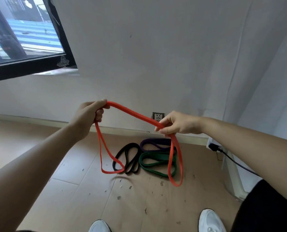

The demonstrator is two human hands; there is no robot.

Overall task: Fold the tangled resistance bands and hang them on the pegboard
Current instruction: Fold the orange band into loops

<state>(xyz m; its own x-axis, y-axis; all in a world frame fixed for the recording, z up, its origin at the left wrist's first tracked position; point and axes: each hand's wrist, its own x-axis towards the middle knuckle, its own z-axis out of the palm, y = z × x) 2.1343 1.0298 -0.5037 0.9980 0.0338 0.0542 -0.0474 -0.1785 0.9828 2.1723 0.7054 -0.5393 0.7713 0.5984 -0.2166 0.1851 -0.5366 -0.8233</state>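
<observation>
Room-wise: the tan panelled floor (82, 190) is bounded straight ahead by a white plaster wall (156, 64) with a pale skirting board (47, 122). It's closed in on the right by a 2nd wall, where a black power cable (236, 162) is run along the edge. A dark-framed window (69, 52) is set at upper left. Plenty of open floor is seen to the left and ahead of the 2 white shoes (211, 220).

3 looped rubber bands are bunched on the floor near the skirting: a black one (127, 158), a purple one (156, 143) and a green one (154, 162).

A long flat orange rubber resistance band (134, 114) is held in the air above them. It's gripped by the curled fingers of the left hand (90, 114) and pinched in the right hand (177, 123). A doubled stretch is pulled between them, sloping down to the right. 1 loop is left hanging under each hand.
</observation>
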